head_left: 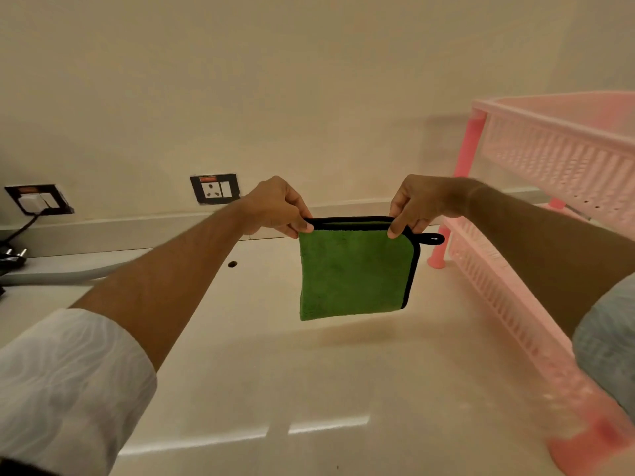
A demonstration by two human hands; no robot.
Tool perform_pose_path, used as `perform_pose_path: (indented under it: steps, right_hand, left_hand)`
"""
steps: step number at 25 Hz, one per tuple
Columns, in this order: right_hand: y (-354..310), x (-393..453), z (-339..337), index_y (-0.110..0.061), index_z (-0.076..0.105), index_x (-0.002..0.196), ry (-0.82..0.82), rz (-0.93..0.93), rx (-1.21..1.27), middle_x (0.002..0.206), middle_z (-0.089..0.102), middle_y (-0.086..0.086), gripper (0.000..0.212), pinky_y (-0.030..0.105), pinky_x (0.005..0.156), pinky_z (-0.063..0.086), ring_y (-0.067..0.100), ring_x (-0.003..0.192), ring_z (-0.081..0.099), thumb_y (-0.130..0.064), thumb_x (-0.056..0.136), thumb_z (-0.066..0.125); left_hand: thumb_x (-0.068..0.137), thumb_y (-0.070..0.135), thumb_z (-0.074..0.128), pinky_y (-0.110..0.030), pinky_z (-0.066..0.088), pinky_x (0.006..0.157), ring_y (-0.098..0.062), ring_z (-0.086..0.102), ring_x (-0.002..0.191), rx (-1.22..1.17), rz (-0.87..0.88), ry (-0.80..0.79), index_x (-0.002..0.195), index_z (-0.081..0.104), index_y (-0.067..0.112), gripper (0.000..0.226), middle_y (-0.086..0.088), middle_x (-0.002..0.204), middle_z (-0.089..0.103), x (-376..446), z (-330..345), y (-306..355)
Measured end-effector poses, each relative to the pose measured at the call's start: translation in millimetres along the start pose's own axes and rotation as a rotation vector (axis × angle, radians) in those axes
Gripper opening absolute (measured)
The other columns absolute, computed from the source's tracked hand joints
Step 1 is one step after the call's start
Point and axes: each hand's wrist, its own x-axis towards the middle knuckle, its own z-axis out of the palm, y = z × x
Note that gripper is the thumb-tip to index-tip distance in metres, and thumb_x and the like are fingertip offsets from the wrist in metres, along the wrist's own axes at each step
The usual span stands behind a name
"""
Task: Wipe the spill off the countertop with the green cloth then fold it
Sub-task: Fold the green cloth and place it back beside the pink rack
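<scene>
White sleeve point(65, 383) of the left arm fills the near left corner; from it the forearm reaches to the left hand point(275, 207), whose fingers are pinched closed on the upper left corner of the green cloth point(350, 273). On the other side the right hand point(417, 206) pinches the upper right corner in the same way, beside a small black loop point(431, 239); the cloth is folded, has a black edge, and hangs in the air above the pale countertop point(275, 372), not touching it; a pink plastic rack point(549, 159) stands on the right, near the cloth.
</scene>
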Motion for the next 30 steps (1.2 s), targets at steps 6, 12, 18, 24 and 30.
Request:
perform_pose_path:
  steps: [6,12,18,24,30]
  right_hand:
    - [42,26,-17,-0.009,0.078,0.080,-0.070,0.035,0.006,0.069,0.074,0.005,0.025,0.027,0.067,0.058,0.014,0.064,0.070,-0.016,0.061,0.091]
    - [73,79,-27,-0.015,0.077,0.070,-0.283,0.148,-0.020,0.073,0.074,0.005,0.015,0.026,0.066,0.057,0.015,0.065,0.068,-0.015,0.062,0.089]
    - [111,161,19,-0.014,0.071,0.073,-0.073,0.084,-0.097,0.069,0.065,0.000,0.012,0.029,0.064,0.054,0.015,0.069,0.059,-0.011,0.072,0.083]
    - [141,200,70,-0.009,0.074,0.099,0.128,0.037,-0.181,0.093,0.068,0.008,0.022,0.030,0.073,0.049,0.021,0.083,0.061,-0.013,0.078,0.077]
    - [139,186,99,-0.021,0.064,0.115,0.357,0.032,-0.307,0.111,0.068,0.005,0.033,0.041,0.097,0.042,0.027,0.111,0.057,-0.015,0.083,0.063]
  left_hand:
    - [0.068,0.000,0.082,-0.027,0.061,0.069,-0.026,0.075,0.080,-0.007,-0.039,-0.020,0.086,0.076,0.000,0.018,-0.017,0.086,0.076,39,33,7]
    - [0.070,-0.003,0.079,-0.028,0.061,0.068,-0.027,0.074,0.083,-0.063,-0.158,-0.123,0.089,0.073,-0.004,0.019,-0.018,0.089,0.076,98,52,-13]
    - [0.071,-0.001,0.080,-0.026,0.061,0.061,-0.024,0.073,0.074,0.008,-0.266,0.005,0.080,0.073,0.000,0.012,-0.015,0.081,0.074,168,79,-62]
    - [0.070,0.006,0.081,-0.030,0.058,0.072,-0.021,0.068,0.074,0.192,-0.174,0.204,0.089,0.075,0.002,0.020,-0.017,0.088,0.073,198,118,-112]
    - [0.081,0.029,0.071,-0.038,0.047,0.097,-0.029,0.056,0.115,0.411,-0.073,0.195,0.127,0.057,0.012,0.050,-0.016,0.124,0.061,184,137,-124]
